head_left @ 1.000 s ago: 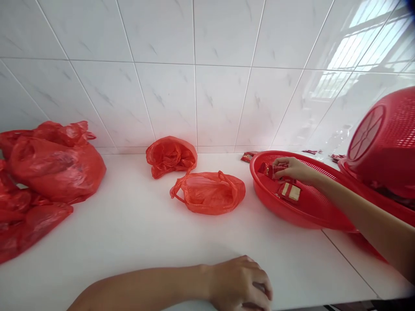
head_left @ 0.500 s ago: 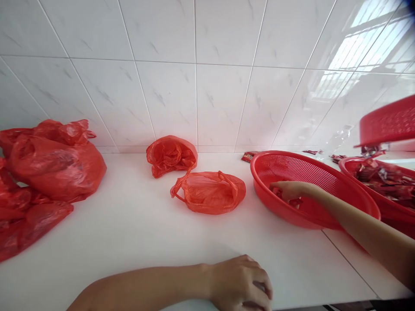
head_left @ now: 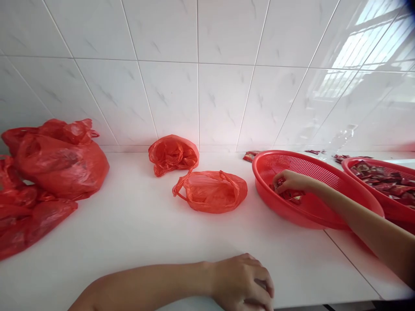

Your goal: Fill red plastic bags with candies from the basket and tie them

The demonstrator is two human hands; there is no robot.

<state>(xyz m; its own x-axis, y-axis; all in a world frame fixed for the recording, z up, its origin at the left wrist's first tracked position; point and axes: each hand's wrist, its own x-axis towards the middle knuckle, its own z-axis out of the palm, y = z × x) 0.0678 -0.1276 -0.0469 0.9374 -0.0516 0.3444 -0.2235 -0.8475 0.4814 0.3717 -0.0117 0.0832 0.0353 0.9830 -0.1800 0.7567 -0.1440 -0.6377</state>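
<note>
The right hand [head_left: 290,181] reaches down inside the left part of a red basket [head_left: 313,214], its fingers bent close together and touching small red-wrapped packets [head_left: 295,196]. The packets lie under and just beside the fingertips, some to the right of them, against the near-left part of the basket; whether the fingers are closed on one, I cannot tell.

The left hand [head_left: 244,280] rests on the white counter [head_left: 129,233] at the near edge, well apart from the packets, nearer and to their left. Its fingers are loosely curled, part open, with nothing showing in them.

Just beyond the basket's far-left rim lies another red packet [head_left: 250,156]. To the right, a second basket [head_left: 397,203] holds many wrapped packets. Left of the first basket sits an open red bag [head_left: 212,196], with a crumpled bag [head_left: 173,155] farther off, near the tiled wall [head_left: 223,95]. Full red bags [head_left: 61,162] lie at far left.
</note>
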